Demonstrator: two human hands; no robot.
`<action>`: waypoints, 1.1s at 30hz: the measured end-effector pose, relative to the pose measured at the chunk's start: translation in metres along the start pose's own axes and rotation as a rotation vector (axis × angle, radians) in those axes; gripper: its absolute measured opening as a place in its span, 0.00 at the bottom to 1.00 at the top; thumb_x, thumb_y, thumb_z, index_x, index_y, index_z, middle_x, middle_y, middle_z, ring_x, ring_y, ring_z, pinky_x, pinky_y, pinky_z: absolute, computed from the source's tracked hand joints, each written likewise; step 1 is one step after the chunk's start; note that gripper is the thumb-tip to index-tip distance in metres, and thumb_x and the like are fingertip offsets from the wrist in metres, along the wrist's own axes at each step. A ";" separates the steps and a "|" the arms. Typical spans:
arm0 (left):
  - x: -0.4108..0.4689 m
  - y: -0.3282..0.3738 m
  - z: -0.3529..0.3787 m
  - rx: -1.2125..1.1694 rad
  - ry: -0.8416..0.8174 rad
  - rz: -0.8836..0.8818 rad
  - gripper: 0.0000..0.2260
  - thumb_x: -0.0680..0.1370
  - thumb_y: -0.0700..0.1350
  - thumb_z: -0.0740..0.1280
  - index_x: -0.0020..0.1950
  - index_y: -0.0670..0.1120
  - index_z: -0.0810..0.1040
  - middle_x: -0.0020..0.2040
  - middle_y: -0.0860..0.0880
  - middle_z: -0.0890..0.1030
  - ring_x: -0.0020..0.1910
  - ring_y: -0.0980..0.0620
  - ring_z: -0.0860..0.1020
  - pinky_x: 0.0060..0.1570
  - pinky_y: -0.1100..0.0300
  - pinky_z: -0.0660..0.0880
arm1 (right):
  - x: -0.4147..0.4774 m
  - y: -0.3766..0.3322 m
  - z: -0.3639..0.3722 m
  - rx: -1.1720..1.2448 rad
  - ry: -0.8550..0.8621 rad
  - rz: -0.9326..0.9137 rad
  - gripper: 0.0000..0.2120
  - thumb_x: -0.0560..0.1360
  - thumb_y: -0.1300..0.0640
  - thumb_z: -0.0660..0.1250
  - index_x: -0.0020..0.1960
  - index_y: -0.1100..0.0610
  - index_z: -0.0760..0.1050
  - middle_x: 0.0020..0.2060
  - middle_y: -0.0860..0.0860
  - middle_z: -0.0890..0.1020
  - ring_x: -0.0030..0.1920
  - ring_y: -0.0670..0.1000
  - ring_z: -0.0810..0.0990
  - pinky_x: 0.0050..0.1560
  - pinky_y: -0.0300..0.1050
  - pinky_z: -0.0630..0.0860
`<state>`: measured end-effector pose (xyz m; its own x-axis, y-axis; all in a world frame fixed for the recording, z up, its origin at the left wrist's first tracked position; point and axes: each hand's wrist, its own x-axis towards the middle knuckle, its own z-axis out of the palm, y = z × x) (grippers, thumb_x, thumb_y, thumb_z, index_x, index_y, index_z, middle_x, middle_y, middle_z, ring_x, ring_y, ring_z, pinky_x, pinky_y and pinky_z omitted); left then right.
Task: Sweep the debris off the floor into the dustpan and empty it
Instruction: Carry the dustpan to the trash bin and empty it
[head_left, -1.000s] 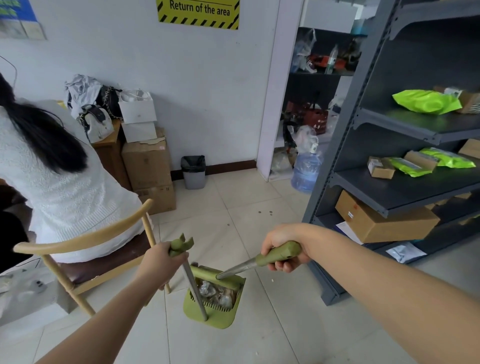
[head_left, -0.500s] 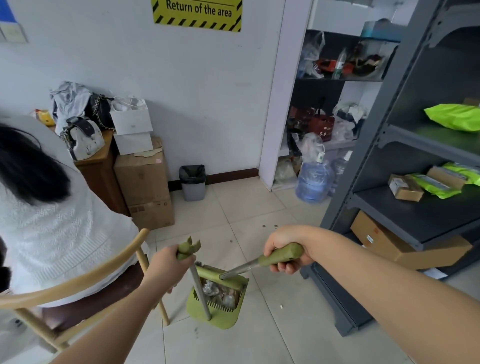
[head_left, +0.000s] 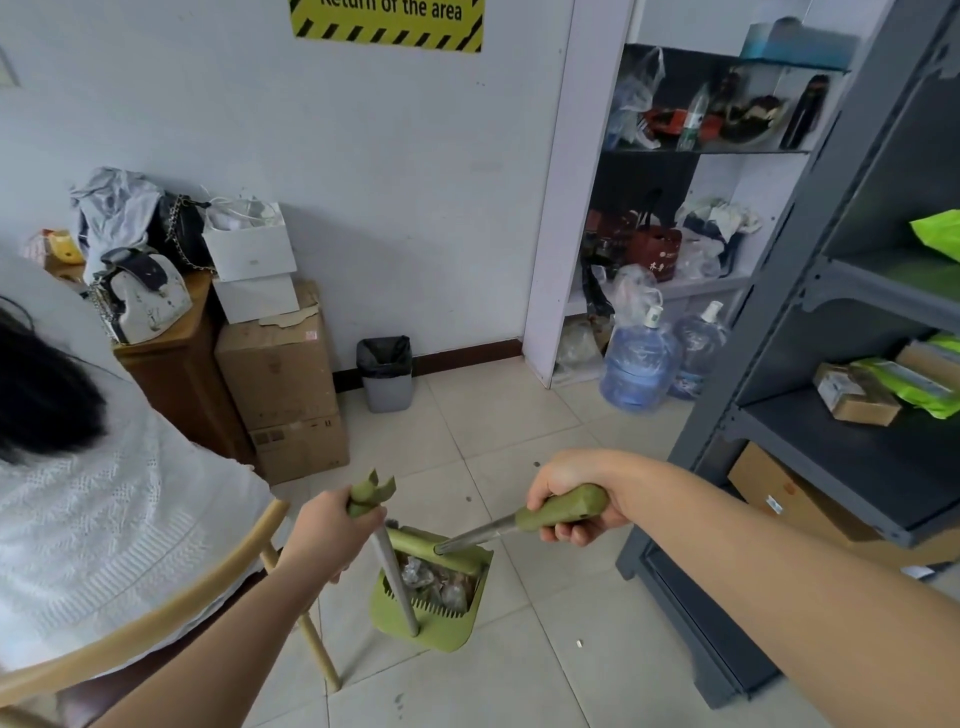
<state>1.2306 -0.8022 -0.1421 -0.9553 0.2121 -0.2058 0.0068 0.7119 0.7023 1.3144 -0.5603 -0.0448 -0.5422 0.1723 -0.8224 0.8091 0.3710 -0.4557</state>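
At the far left a seated person in a white knitted top (head_left: 88, 525) fills a pale wooden chair with a curved backrest (head_left: 156, 621). Behind them a brown wooden cabinet (head_left: 176, 379) carries bags, and stacked brown cardboard boxes (head_left: 280, 379) stand beside it against the white wall. A small grey waste bin with a black liner (head_left: 387, 376) sits on the pale tiled floor (head_left: 493, 421) by the skirting.

The left hand (head_left: 327, 535) has its fingers wrapped tight round the green top of the thin metal pole (head_left: 395, 582) of the green plastic dustpan (head_left: 441, 631). The dustpan is upright, just right of the chair leg, low over the tiles between the two forearms; whether it touches the floor cannot be told. Crumpled clear and brownish debris (head_left: 423, 577) lies inside it above a comb of teeth.

The green broom head (head_left: 426, 543) lies across the dustpan's upper edge, its metal shaft slanting up to the right hand (head_left: 569, 493), which is curled firmly round the green broom grip (head_left: 566, 508). A small white scrap (head_left: 579, 643) lies on the tiles right of the dustpan.

Further right, two blue water jugs (head_left: 639, 366) stand near a dark grey metal shelving unit (head_left: 769, 364).
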 end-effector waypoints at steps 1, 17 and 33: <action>0.007 0.001 0.000 0.017 -0.001 -0.001 0.08 0.77 0.48 0.66 0.42 0.45 0.76 0.26 0.45 0.74 0.19 0.51 0.71 0.20 0.60 0.72 | 0.005 -0.003 -0.004 0.002 -0.002 -0.001 0.08 0.80 0.60 0.57 0.47 0.64 0.70 0.33 0.56 0.74 0.26 0.46 0.69 0.18 0.34 0.66; 0.133 0.047 0.025 -0.026 0.043 -0.045 0.08 0.76 0.48 0.67 0.41 0.45 0.77 0.26 0.46 0.73 0.18 0.53 0.70 0.19 0.61 0.69 | 0.100 -0.067 -0.117 -0.044 -0.039 -0.019 0.07 0.79 0.61 0.58 0.48 0.64 0.72 0.31 0.57 0.75 0.20 0.46 0.70 0.18 0.34 0.66; 0.224 0.114 0.050 -0.058 0.122 -0.067 0.08 0.76 0.48 0.68 0.41 0.45 0.77 0.27 0.46 0.75 0.19 0.52 0.71 0.20 0.61 0.72 | 0.160 -0.111 -0.217 -0.092 -0.049 -0.066 0.10 0.79 0.60 0.57 0.56 0.64 0.70 0.32 0.57 0.74 0.18 0.46 0.70 0.18 0.33 0.66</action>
<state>1.0324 -0.6398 -0.1420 -0.9820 0.0800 -0.1712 -0.0715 0.6813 0.7285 1.0884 -0.3760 -0.0517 -0.5803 0.1007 -0.8081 0.7463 0.4628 -0.4783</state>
